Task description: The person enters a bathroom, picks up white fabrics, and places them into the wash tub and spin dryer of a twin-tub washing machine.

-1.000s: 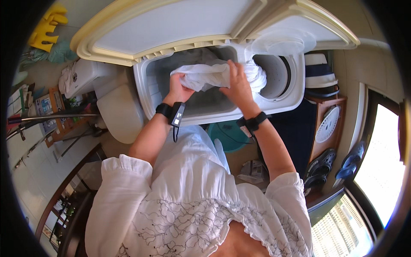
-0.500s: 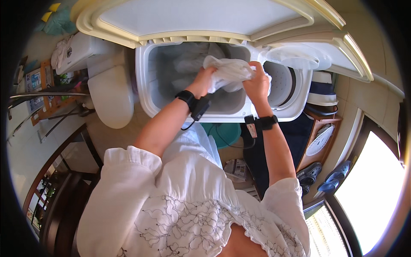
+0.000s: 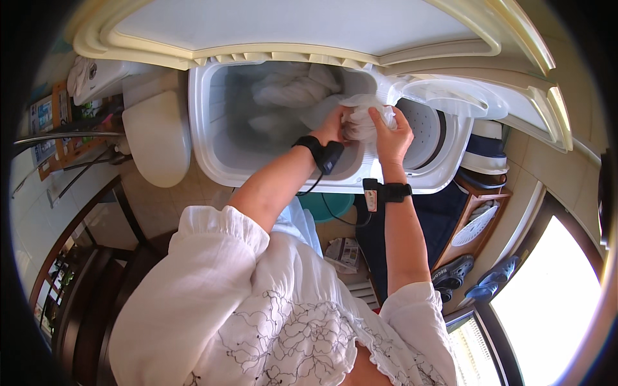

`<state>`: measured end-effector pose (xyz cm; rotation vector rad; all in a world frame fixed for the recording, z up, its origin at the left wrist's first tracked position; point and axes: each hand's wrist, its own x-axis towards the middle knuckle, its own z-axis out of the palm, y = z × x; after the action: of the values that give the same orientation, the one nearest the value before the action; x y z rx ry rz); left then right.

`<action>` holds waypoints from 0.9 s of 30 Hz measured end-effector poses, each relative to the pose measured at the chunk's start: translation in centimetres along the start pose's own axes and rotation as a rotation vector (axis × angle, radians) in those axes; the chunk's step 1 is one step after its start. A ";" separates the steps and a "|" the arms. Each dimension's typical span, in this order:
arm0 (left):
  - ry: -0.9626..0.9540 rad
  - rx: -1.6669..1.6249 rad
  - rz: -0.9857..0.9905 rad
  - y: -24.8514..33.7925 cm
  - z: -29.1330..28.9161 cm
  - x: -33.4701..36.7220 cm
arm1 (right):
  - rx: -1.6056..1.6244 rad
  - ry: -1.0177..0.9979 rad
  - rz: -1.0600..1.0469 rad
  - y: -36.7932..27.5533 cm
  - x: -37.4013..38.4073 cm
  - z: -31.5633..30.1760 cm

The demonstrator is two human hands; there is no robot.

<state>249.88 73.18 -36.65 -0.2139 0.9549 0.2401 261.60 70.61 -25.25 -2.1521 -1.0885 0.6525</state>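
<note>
Bunched between my two hands is a wet white cloth (image 3: 360, 119), above the divider of a twin-tub washing machine (image 3: 199, 138). My left hand (image 3: 333, 126) is closed on its left side, over the right end of the wash tub (image 3: 235, 109). On its right side my right hand (image 3: 394, 137) grips it with the thumb on top, near the round spin tub (image 3: 421, 138). More white laundry (image 3: 296, 90) lies in the cloudy water of the wash tub. Both wrists carry black straps with small boxes and a cable.
Raised lids (image 3: 283, 29) stand along the machine's far side. A toilet (image 3: 156, 138) is to the left. Below the machine sits a teal basin (image 3: 329, 207). Stacked basins (image 3: 484, 148), a wooden shelf (image 3: 470, 222) and dark clogs (image 3: 452, 273) are at the right.
Both hands have drawn closer together and the cloth is gathered into a tighter bunch. My left hand has moved right, toward the spin tub side.
</note>
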 end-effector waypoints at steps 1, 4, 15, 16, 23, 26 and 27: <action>0.001 0.000 0.001 0.3 -0.8 0.2 | 0.006 0.036 0.000 0.0 0.1 0.2; -0.251 0.680 0.710 0.9 -3.0 1.4 | -0.039 0.044 -0.082 0.7 0.4 0.9; 0.008 -0.003 0.434 0.2 -2.0 -5.7 | -0.217 0.063 -0.295 -1.1 0.4 -0.6; -0.025 0.091 0.507 0.2 -1.3 -6.7 | -0.359 0.084 -0.419 -2.3 0.0 -1.2; -0.286 0.141 0.480 -1.2 0.8 -8.2 | -0.696 -0.420 -1.057 -3.8 -1.7 -0.1; -0.392 0.255 0.494 -0.8 -2.3 -6.9 | -0.771 -0.366 -1.015 -1.7 -1.1 1.5; -0.334 0.364 0.464 -0.2 -2.0 -8.0 | -0.775 -0.371 -1.001 -1.1 -1.0 1.8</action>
<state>243.94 71.54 -31.16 0.3790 0.6882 0.5043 259.33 70.87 -25.58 -1.6484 -2.6724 0.1287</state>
